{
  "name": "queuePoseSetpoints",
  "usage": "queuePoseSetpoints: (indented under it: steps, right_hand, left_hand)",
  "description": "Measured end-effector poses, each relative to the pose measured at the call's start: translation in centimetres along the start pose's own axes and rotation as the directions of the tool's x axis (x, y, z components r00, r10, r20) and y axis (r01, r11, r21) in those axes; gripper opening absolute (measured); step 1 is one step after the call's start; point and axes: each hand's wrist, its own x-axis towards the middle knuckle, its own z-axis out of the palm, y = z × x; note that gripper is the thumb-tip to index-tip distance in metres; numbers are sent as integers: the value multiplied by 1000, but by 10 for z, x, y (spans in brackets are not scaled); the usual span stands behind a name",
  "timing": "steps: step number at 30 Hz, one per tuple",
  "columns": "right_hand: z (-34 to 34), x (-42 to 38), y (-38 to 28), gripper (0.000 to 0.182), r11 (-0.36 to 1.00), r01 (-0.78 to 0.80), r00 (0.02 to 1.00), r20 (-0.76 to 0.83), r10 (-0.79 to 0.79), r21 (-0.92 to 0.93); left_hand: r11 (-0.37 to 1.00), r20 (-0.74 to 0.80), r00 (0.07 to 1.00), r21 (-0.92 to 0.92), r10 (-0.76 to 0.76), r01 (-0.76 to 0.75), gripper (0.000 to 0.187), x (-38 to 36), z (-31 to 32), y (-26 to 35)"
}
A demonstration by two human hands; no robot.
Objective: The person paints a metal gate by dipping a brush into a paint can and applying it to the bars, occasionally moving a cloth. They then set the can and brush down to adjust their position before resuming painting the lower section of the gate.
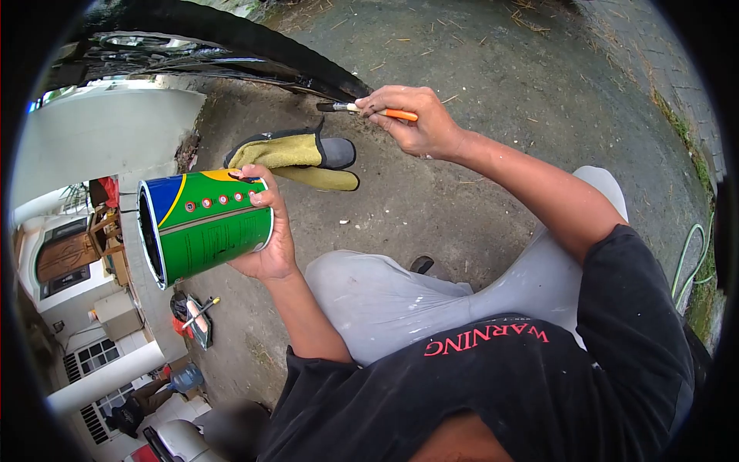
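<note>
My left hand is wrapped round a green, blue and yellow paint can, which is tilted with its open, dark-rimmed mouth facing left. In my right hand is a paintbrush with an orange handle, gripped between thumb and fingers. Its dark bristles point left, close to the lower end of a glossy black curved piece. Dark smudges mark my right fingers. Between the hands, a yellow and grey pair of work gloves lies on the ground.
Concrete ground surrounds me. A paint tray with a roller rests at the lower left, near a low wall. A green hose runs along the right edge. House fronts and a blue water jug show at the left.
</note>
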Motion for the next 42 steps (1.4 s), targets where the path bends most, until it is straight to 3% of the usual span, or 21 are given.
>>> queuePoseSetpoints:
  steps: [6, 10, 13, 17, 24, 26, 28, 31, 34, 38, 40, 42]
  right_hand:
    - [-27, 19, 23, 12, 989, -107, 947, -313, 71, -99]
    - [-3, -1, -2, 12, 999, 5, 999, -48, -7, -47]
    - [-2, 2, -12, 12, 995, 98, 995, 28, -98, 12]
    - [-25, 20, 15, 12, 992, 8, 964, -262, -41, -124]
    - [-6, 11, -13, 13, 994, 110, 992, -63, -110, 1]
    - [-21, 25, -3, 12, 982, 167, 974, -140, -178, -82]
    - [-33, 33, 7, 11, 982, 91, 952, -276, -135, -166]
    - [-27, 27, -4, 13, 992, 63, 981, -176, -82, -110]
    - [-10, 19, -30, 12, 990, 136, 990, -33, -135, 38]
    - [-30, 39, -6, 12, 989, 133, 977, -163, -140, -58]
    - [-36, 45, -1, 12, 994, 44, 942, -327, -76, -103]
    - [-34, 45, -9, 12, 996, 71, 966, -243, -83, -59]
  left_hand:
    - [999, -1, 1000, 35, 3, -3, 53, 4, -5, 2]
    - [1000, 3, 1000, 24, -8, 8, 51, 9, -10, 6]
    - [999, 1, 1000, 42, -1, 0, 50, 10, -9, 7]
    - [999, 12, 1000, 37, 13, -13, 50, 10, -9, 6]
    - [1000, 15, 1000, 15, 4, -5, 50, 9, -8, 2]
    - [1000, 8, 1000, 22, 12, -12, 50, 9, -7, 3]
    - [999, -5, 1000, 45, 23, -23, 50, 10, -9, 5]
    - [999, 21, 1000, 53, 8, -9, 50, 9, -8, 3]
    - [1000, 14, 1000, -24, -11, 11, 53, 10, -10, 4]
    - [1000, -4, 1000, 8, 0, 0, 54, 9, -11, 7]
    - [1000, 2, 1000, 20, 6, -6, 55, 9, -12, 6]
    - [1000, -7, 1000, 8, 3, -3, 54, 8, -11, 6]
